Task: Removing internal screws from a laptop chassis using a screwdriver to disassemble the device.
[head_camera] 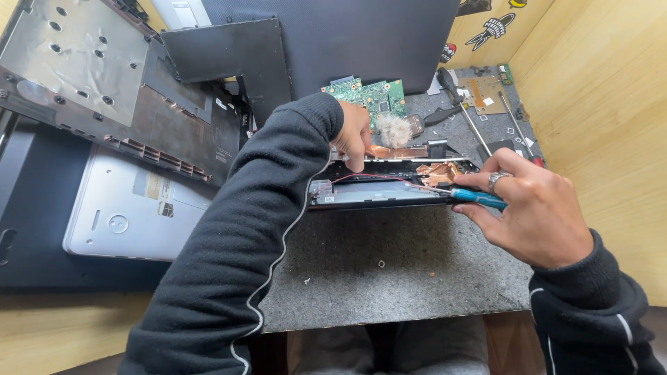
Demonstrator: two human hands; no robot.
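A grey felt-like mat covers the middle of the wooden bench, and on its far part lies an opened laptop body, seen edge-on, with copper cooling parts and thin wires showing inside. To the left rest a dark bottom cover and a silver laptop lid. The left hand, in a black sleeve, presses down on the far edge of the laptop body with fingers curled. The right hand, wearing a ring, is closed around a blue-handled screwdriver whose tip points into the laptop body. Behind lies a green circuit board with a clump of dust just beside it.
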